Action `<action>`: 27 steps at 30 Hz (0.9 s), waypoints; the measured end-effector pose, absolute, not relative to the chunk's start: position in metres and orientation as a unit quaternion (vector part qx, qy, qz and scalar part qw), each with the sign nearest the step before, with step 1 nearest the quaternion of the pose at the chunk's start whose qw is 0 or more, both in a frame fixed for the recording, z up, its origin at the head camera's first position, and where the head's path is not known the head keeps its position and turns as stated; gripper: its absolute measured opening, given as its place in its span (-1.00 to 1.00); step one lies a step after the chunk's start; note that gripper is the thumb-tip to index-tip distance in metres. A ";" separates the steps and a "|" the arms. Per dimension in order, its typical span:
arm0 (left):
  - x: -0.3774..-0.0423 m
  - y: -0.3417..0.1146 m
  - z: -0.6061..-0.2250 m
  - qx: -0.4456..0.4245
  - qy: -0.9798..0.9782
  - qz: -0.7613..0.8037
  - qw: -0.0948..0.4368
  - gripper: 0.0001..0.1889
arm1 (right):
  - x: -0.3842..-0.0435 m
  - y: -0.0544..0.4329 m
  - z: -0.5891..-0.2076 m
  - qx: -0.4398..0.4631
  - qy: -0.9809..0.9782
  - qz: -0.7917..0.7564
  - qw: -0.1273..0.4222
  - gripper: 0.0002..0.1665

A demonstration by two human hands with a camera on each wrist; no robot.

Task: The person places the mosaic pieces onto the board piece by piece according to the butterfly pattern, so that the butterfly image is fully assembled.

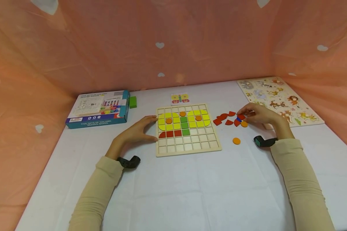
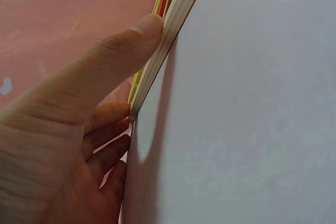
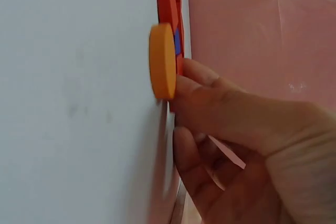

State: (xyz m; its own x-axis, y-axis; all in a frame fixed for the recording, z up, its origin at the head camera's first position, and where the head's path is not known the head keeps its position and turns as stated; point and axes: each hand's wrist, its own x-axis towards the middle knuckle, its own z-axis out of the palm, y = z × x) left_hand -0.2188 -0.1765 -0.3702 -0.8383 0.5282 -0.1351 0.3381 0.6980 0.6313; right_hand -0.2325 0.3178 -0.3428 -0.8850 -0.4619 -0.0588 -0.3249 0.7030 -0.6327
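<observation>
A square wooden grid board holds yellow, orange, green and red pieces. My left hand rests at its left edge, thumb and fingertips against the side; the left wrist view shows the thumb lying along the rim. Right of the board, my right hand pinches a red piece between thumb and forefinger, among several loose red pieces. A blue piece peeks out beneath it. Close by the thumb is an orange disc, and another orange disc lies nearer me.
Behind the board lies a small pattern card with a butterfly-like design. A boxed toy set and a green block are at the left. An animal puzzle board lies at the right, just beyond my right hand.
</observation>
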 end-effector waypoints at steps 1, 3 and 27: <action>-0.218 -0.176 -0.370 0.238 0.908 0.307 0.155 -0.05 | -0.232 0.317 -0.343 -0.213 0.918 -0.317 0.104 -0.64; -0.218 -0.176 -0.369 0.237 0.909 0.307 0.155 -0.05 | -0.233 0.316 -0.344 -0.210 0.922 -0.311 0.096 -0.65; -0.216 -0.175 -0.367 0.239 0.908 0.308 0.155 -0.04 | -0.210 0.183 -0.327 -0.329 0.900 -0.286 0.014 -0.65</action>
State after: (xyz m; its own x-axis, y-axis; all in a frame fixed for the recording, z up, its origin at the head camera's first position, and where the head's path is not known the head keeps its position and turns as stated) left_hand -0.2162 -0.1752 -0.3674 -0.8376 0.5296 -0.1336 0.3386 0.6954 0.6339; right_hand -0.2099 0.1830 -0.3269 -0.7838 -0.5993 0.1629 -0.5834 0.6207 -0.5238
